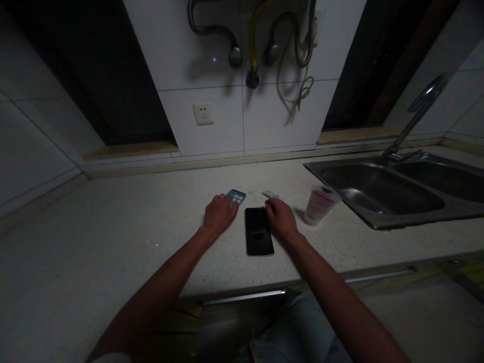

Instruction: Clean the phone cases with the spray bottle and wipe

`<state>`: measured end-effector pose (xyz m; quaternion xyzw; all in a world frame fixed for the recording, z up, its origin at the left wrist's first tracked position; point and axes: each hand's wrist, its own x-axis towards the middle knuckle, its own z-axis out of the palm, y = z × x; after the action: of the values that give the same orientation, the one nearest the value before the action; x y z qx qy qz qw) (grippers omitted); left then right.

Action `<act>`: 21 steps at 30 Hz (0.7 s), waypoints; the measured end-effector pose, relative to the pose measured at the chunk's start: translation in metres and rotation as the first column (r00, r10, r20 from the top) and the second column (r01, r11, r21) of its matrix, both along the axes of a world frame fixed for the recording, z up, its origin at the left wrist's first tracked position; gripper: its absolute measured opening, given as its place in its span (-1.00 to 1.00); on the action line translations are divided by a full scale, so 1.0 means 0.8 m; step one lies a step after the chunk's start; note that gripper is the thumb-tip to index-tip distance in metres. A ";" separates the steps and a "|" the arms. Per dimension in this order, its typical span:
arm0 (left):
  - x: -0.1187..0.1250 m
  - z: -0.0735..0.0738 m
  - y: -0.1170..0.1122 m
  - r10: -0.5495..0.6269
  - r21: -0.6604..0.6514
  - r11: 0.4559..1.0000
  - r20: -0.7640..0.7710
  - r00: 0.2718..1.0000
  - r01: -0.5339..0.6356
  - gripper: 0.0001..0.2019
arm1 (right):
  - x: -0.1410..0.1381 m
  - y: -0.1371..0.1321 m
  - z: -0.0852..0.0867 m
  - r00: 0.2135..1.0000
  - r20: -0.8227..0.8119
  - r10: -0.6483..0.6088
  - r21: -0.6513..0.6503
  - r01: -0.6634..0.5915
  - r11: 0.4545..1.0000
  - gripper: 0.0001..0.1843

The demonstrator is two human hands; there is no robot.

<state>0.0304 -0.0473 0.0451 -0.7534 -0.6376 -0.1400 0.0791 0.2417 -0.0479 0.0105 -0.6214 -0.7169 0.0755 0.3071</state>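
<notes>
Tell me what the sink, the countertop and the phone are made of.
The sink looks like stainless steel with a satin finish, shown by the soft grey sheen on its rim. The countertop seems to be speckled stone or quartz, with fine dark flecks and a low sheen. The phone has a glossy black face, probably glass.

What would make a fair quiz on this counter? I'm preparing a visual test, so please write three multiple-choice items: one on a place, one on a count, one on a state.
1. Where does the black smartphone lie?
A) In the sink
B) On the countertop
C) On the floor

2. How many basins does the steel sink have?
A) One
B) Two
C) Three

3. What state is the phone's screen in?
A) Dark
B) Brightly lit
C) Hidden under a towel

Answers:
1. B, it lies on the counter between the left hand and right hand.
2. B, two basins sit side by side.
3. A, its glass shows no light.
</notes>
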 end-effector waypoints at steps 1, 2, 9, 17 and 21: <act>-0.006 -0.001 0.004 -0.025 0.032 0.999 -0.018 1.000 0.026 -0.63 | 0.004 -0.001 0.000 0.998 -0.056 -0.002 0.058 0.005 0.998 -0.68; -0.011 -0.003 0.008 -0.047 0.051 0.997 -0.034 0.998 0.049 -0.64 | 0.009 -0.001 -0.001 0.995 -0.104 -0.004 0.116 0.016 0.993 -0.67; -0.017 -0.006 0.013 -0.092 -0.150 0.985 -0.041 0.995 0.085 -0.59 | 0.023 0.003 0.000 0.990 0.049 -0.131 0.045 0.129 0.991 -0.49; -0.014 0.002 0.010 -0.025 -0.070 0.997 -0.015 1.000 0.024 -0.53 | 0.019 0.004 0.004 0.992 0.024 -0.125 -0.028 0.125 0.992 -0.72; -0.006 0.002 0.007 -0.229 0.065 0.973 0.217 0.949 0.220 -0.67 | 0.018 0.003 0.004 0.802 -0.597 0.030 0.095 0.033 0.995 -0.70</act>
<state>0.0256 -0.0417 0.0467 -0.7987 -0.5498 -0.2443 0.0055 0.2562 -0.0456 0.0136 -0.5503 -0.5861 0.2308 0.5480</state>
